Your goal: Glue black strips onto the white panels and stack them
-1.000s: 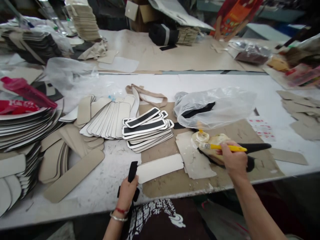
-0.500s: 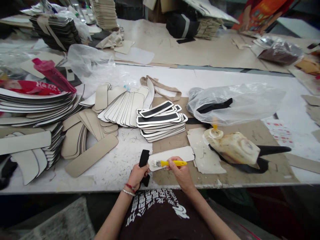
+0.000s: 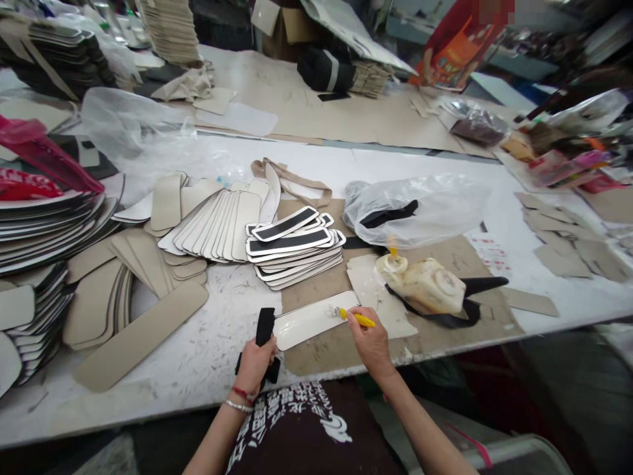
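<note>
My right hand (image 3: 370, 338) is closed round the yellow handle of a brush (image 3: 364, 320). Its pale bristles touch a white rounded strip (image 3: 311, 323) near its right end, and the strip's surface looks wet and shiny. My left hand (image 3: 257, 361) grips a black strap (image 3: 266, 324) at the strip's left end; part of the strap hangs below the fingers. Just behind lies a pile of white-edged pieces with black centres (image 3: 291, 245). To the right, a stained plastic container (image 3: 428, 285) rests on its side, with something yellow standing in its mouth.
Fanned pale strips (image 3: 212, 224) and beige pieces (image 3: 143, 336) cover the left side. A clear plastic bag (image 3: 440, 211) with black material lies behind the container. Stacked curved panels (image 3: 49, 224) stand far left. Another person (image 3: 450, 49) is across the table.
The brush has moved from the strip's left end toward its right end. The view has turned to the right and tilted. My left hand still holds the black strap.
</note>
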`<action>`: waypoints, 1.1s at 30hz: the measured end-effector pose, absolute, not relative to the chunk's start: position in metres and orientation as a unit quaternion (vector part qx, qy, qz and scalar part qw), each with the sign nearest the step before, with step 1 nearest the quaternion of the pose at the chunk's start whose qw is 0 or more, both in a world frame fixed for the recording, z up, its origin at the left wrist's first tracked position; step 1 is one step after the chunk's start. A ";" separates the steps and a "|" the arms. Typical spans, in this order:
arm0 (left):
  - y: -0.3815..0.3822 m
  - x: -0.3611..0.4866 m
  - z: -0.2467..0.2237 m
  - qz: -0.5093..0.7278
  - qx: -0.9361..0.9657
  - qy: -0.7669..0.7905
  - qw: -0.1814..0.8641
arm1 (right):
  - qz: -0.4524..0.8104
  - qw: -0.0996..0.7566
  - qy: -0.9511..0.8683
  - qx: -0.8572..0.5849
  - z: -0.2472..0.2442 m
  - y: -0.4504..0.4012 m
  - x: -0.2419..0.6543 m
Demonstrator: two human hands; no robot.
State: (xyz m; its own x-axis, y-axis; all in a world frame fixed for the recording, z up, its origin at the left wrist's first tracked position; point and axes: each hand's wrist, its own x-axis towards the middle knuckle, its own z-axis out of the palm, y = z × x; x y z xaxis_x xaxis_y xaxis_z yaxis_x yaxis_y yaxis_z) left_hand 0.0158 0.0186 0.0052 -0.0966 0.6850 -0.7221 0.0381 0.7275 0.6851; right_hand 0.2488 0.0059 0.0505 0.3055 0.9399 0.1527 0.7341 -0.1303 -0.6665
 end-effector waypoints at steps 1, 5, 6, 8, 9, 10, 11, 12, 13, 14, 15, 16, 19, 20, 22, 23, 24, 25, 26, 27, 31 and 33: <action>0.018 0.016 0.005 0.266 0.264 0.692 0.617 | 0.139 0.331 -0.574 -0.736 0.050 0.006 0.254; 0.018 0.017 0.003 0.274 0.270 0.688 0.616 | 0.087 0.323 -0.588 -0.737 0.053 0.007 0.273; 0.017 0.017 0.003 0.272 0.269 0.689 0.615 | 0.076 0.320 -0.591 -0.736 0.055 0.008 0.277; 0.017 0.018 0.004 0.265 0.270 0.692 0.615 | 0.063 0.314 -0.599 -0.734 0.061 0.009 0.284; 0.017 0.018 0.005 0.262 0.272 0.693 0.614 | 0.059 0.315 -0.603 -0.730 0.064 0.009 0.287; 0.016 0.018 0.005 0.261 0.274 0.693 0.613 | 0.056 0.319 -0.608 -0.725 0.066 0.009 0.289; 0.016 0.017 0.005 0.259 0.278 0.693 0.613 | 0.054 0.322 -0.614 -0.718 0.067 0.008 0.289; 0.016 0.017 0.004 0.257 0.281 0.692 0.613 | 0.054 0.321 -0.623 -0.712 0.067 0.007 0.288; 0.015 0.016 0.003 0.253 0.286 0.692 0.612 | 0.054 0.315 -0.632 -0.706 0.065 0.005 0.286; 0.015 0.016 0.002 0.249 0.292 0.692 0.611 | 0.055 0.305 -0.641 -0.702 0.062 0.003 0.282; 0.014 0.015 0.000 0.243 0.298 0.692 0.610 | 0.058 0.289 -0.652 -0.699 0.059 0.001 0.277; 0.014 0.014 -0.001 0.238 0.303 0.692 0.610 | 0.062 0.272 -0.663 -0.695 0.056 -0.001 0.271; 0.013 0.013 -0.005 0.232 0.313 0.690 0.610 | 0.090 0.240 -0.690 -0.677 0.051 -0.007 0.256; 0.013 0.012 -0.006 0.233 0.313 0.690 0.610 | 0.101 0.240 -0.694 -0.671 0.051 -0.008 0.254; 0.013 0.013 -0.006 0.234 0.314 0.689 0.610 | 0.106 0.253 -0.689 -0.670 0.053 -0.009 0.254; 0.013 0.013 -0.006 0.235 0.315 0.688 0.610 | 0.099 0.257 -0.682 -0.677 0.054 -0.008 0.254; 0.013 0.013 -0.005 0.234 0.317 0.686 0.611 | 0.089 0.257 -0.675 -0.686 0.054 -0.007 0.254; 0.013 0.013 -0.005 0.235 0.319 0.684 0.612 | 0.081 0.253 -0.670 -0.693 0.053 -0.006 0.252; 0.013 0.013 -0.005 0.236 0.322 0.682 0.613 | 0.080 0.247 -0.670 -0.696 0.051 -0.006 0.248; 0.013 0.013 -0.005 0.239 0.325 0.679 0.613 | 0.088 0.245 -0.673 -0.692 0.050 -0.006 0.240; 0.013 0.014 -0.005 0.250 0.336 0.666 0.617 | 0.212 0.297 -0.672 -0.644 0.056 -0.013 0.194; 0.014 0.012 -0.003 0.253 0.331 0.662 0.624 | 0.268 0.340 -0.635 -0.640 0.065 -0.014 0.181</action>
State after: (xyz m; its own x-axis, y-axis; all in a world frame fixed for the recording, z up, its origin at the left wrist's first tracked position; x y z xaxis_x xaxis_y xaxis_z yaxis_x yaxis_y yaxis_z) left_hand 0.0124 0.0140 -0.0027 -0.0034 0.7529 -0.6582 0.1222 0.6535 0.7470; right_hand 0.1812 -0.0142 0.0652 0.0505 0.9949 0.0874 0.6301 0.0362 -0.7757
